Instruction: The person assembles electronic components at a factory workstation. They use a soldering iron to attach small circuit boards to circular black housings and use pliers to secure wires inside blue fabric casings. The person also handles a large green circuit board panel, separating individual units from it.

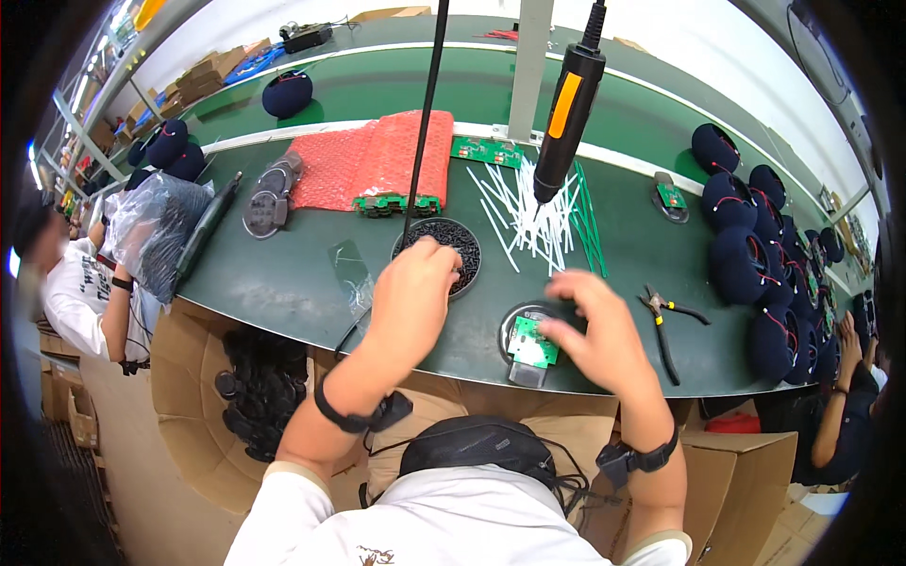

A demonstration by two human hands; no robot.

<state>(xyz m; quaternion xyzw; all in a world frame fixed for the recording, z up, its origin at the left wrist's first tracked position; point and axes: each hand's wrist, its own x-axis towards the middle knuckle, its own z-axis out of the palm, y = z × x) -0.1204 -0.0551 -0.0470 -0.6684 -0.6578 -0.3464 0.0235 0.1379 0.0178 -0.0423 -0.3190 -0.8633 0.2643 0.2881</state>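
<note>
Our left hand (412, 288) pinching in the black dish (444, 247) of tiny parts, right hand (596, 332) loose-fingered over the green board (531, 342).

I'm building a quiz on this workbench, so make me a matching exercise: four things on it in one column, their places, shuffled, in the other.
Things:
1. round tray of small black parts
2. green circuit board
3. pliers
4. white cable ties

Places:
A. under the hanging electric screwdriver
B. under the left hand
C. on the green table, right of the right hand
D. in a round black housing below the right hand's fingers

Pairs: 1-B, 2-D, 3-C, 4-A
</note>
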